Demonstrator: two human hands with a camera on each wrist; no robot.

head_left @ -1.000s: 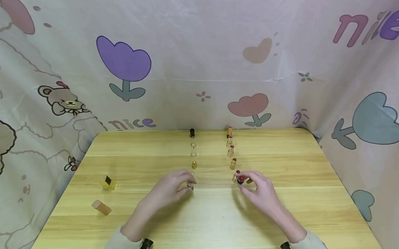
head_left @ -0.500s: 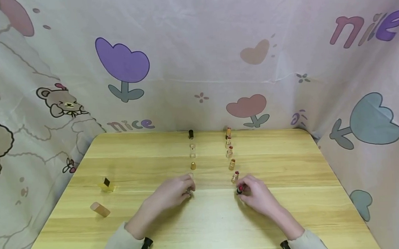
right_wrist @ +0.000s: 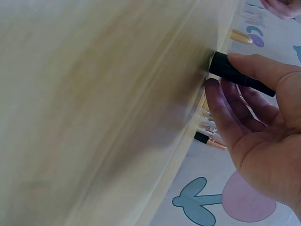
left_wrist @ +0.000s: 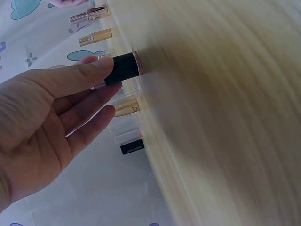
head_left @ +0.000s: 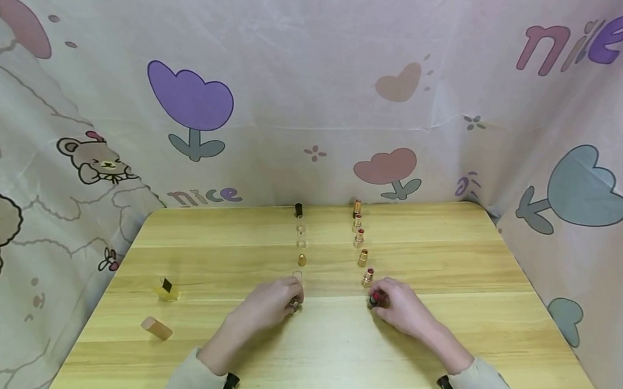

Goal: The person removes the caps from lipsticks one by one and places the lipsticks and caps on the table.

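My left hand (head_left: pixel 272 304) pinches a dark lipstick cap (left_wrist: pixel 123 68) between thumb and fingers, its end close over the table in the left wrist view. Opposite it, my right hand (head_left: pixel 402 305) grips an uncapped lipstick (right_wrist: pixel 230 69) by its black base, low at the tabletop; its red tip shows in the head view. Just beyond the right fingertips stands a gold lipstick (head_left: pixel 368 277) with a dark red tip, nearest in a line of several uncapped lipsticks. Beyond the left hand, a gold cap (head_left: pixel 302 260) and a black cap (head_left: pixel 299 210) stand in a line with clear caps (head_left: pixel 301 240).
On the left of the wooden table (head_left: pixel 332 366) are a small yellow block-like item (head_left: pixel 167 290) with a black top and a peach cylinder (head_left: pixel 156 328) lying tilted. A patterned cloth (head_left: pixel 294 88) hangs along the back and sides.
Both hands have moved toward the person and down, carrying the lipstick and the cap. The gold lipstick by the right hand now shows fully. The standing rows are unchanged.
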